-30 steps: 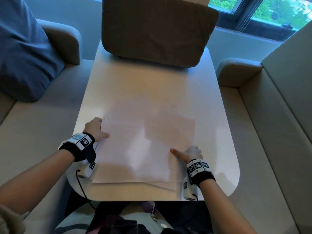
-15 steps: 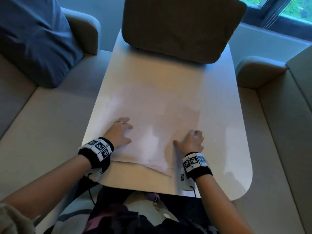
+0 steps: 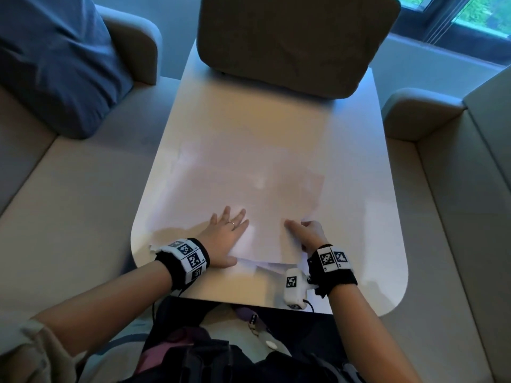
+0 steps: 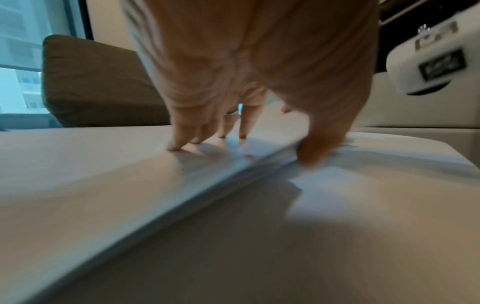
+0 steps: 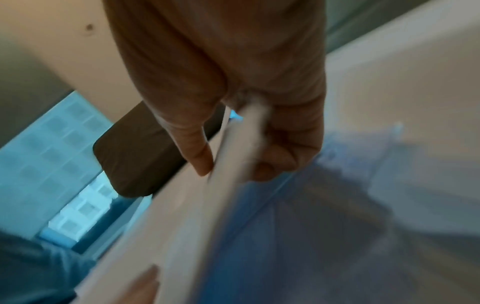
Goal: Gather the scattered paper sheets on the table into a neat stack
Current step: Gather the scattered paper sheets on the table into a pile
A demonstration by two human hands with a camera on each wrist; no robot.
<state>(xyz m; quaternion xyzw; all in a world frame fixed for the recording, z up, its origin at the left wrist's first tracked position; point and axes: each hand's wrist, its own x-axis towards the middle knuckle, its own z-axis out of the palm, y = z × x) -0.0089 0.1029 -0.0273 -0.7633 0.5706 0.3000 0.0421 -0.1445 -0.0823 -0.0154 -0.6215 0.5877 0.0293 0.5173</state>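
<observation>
my left hand (image 3: 225, 236) lies flat on the sheets (image 3: 249, 194), fingers straight, thumb at their near edge. my right hand (image 3: 309, 233) pinches their right corner, lifted off the tabletop (image 3: 367, 217). cushion (image 3: 293, 40) sits past both hands.

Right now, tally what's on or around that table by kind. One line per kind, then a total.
Paper sheets: cannot count singly; 1 overlapping pile
Tables: 1
Brown cushions: 1
Blue pillows: 1
Hands: 2, left hand flat on the pile, right hand gripping its near corner
Total: 6, counting the pile as one
</observation>
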